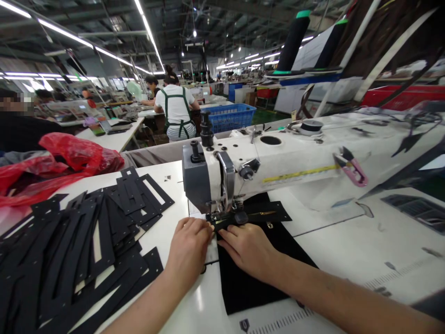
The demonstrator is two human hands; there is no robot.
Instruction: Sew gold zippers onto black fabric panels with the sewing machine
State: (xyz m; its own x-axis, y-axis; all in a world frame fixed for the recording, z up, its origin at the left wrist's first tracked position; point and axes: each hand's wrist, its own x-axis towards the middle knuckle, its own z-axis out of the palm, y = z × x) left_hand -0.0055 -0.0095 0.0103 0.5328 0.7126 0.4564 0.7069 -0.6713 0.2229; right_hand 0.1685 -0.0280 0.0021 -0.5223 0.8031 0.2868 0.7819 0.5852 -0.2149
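A black fabric panel point(250, 292) lies on the sewing machine bed. Across its upper part runs a black zipper strip point(280, 212) with gold-coloured teeth, passing under the presser foot of the white sewing machine point(227, 178). My left hand point(190, 246) is closed, its fingertips pinching the strip's left end beside the foot. Just in front of the foot, my right hand point(248, 248) has its fingers bent and pressed together on the panel and strip edge. A small gold zipper pull point(270, 225) shows right of the foot. The needle tip is hidden.
Many black cut frames point(76, 250) lie heaped on the left of the table, beside a red plastic bag point(76, 155). Pink-handled thread snips point(354, 172) rest on the machine arm. Thread cones point(294, 41) stand upper right. A person point(175, 109) sits beyond, near a blue crate point(227, 118).
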